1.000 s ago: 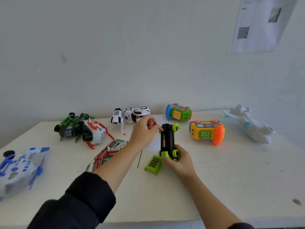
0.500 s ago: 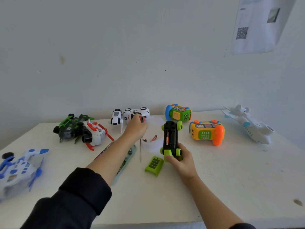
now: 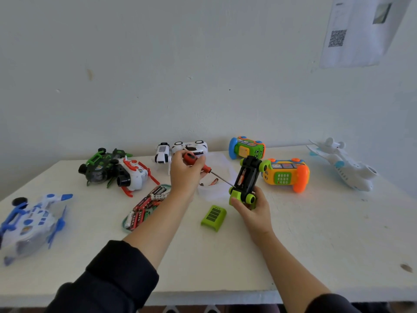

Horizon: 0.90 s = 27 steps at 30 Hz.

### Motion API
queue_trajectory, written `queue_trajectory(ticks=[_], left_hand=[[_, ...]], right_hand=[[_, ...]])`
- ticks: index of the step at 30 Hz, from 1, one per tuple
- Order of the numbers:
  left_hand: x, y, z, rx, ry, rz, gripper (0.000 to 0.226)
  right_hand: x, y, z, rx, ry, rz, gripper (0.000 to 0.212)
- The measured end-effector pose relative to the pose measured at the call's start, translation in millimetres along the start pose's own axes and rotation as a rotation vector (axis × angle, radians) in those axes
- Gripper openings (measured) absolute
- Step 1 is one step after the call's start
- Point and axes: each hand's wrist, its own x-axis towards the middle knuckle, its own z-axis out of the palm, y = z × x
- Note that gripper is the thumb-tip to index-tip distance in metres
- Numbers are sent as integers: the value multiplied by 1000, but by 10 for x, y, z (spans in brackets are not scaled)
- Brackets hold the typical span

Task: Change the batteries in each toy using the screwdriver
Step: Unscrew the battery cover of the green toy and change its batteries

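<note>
My left hand (image 3: 184, 175) grips a red-handled screwdriver (image 3: 204, 168), its thin shaft pointing right and down with the tip at the open underside of a black and green toy car (image 3: 247, 179). My right hand (image 3: 252, 210) holds that car by its near end, tilted up off the table, a battery visible in its bay. The car's green battery cover (image 3: 214, 218) lies loose on the table just left of my right hand. A small tray of several batteries (image 3: 146, 205) sits under my left forearm. A white dish (image 3: 214, 186) with loose batteries lies behind the screwdriver.
Other toys ring the white table (image 3: 316, 245): a blue and white plane (image 3: 31, 222) at left, a green-black toy (image 3: 99, 166) and a red-white toy (image 3: 133, 175), a white dog and car (image 3: 180, 151) at the back, two toy phones (image 3: 286, 175), a white plane (image 3: 343, 166) at right.
My left hand went to the back of the table, then came back toward the car with the screwdriver held up. The car is now tilted further to the right in my right hand.
</note>
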Motion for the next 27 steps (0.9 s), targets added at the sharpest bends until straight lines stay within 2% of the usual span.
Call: queue_trajectory(ticks=[6,10,12,15,20,24,27], left_hand=[[-38,-30,-1,-44,25,55,22],[-101,-35,11,14,-12,104,23],[-126,-60,-8,88,-32,144,24],[-117,-68,-106,359,-80,230,31],[-114,167,-268,849,-355,183,39],[-200,297,-292,1231,-618,60,26],[-387,165,-223,1386,-837,-26,13]], right_hand=[[-5,-8,-9,-18,8,15,45],[3,3,-14,-29,12,29,44],[11,9,-19,-31,29,36,44],[26,1,-30,-22,63,53,40],[21,-19,-38,-25,93,76,37],[11,-16,-29,-50,93,80,34],[10,-39,-35,-45,96,75,26]])
